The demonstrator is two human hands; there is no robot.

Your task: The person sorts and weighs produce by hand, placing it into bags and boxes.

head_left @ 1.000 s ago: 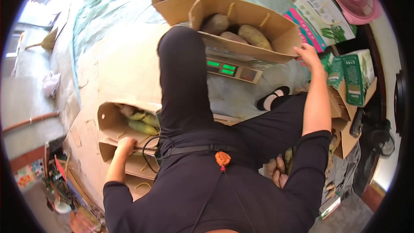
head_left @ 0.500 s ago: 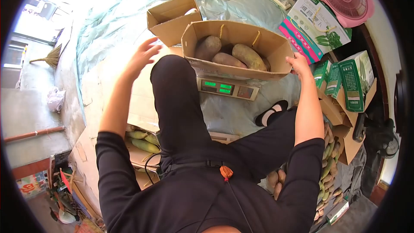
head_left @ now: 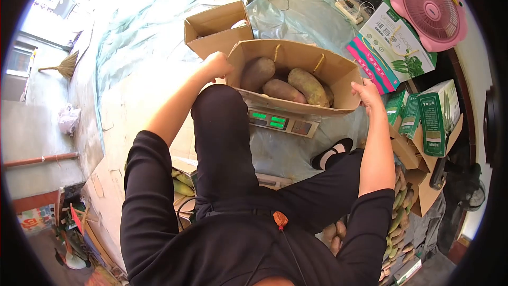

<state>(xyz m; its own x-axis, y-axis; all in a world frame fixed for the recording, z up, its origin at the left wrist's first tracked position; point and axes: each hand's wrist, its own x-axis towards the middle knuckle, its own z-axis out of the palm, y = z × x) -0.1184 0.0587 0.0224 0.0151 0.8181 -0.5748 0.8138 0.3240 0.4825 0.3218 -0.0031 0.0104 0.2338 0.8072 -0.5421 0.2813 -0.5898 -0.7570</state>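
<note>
An open cardboard box [head_left: 296, 100] with yellow rope handles rests on a digital scale [head_left: 308, 128] with green lit displays. Inside lie several large, brownish-green root vegetables [head_left: 307, 86] that look like radishes. My left hand [head_left: 217, 67] is closed at the box's left edge, fingers partly hidden. At the opposite end, my right hand [head_left: 368, 95] pinches the right edge between thumb and fingers. A smaller open carton [head_left: 219, 37] stands just beyond my left hand.
Right of the box are a printed carton [head_left: 394, 42], a pink fan [head_left: 429, 8], and green boxes [head_left: 434, 122]. Loose root vegetables [head_left: 399, 228] are piled at lower right. A power strip [head_left: 349, 11] with cords lies at the back. My left knee [head_left: 219, 106] is close to the box.
My left hand, open and apart from the box before, has moved right onto its left edge and closed there. My right hand stays on the right edge. The whole view has shifted slightly.
</note>
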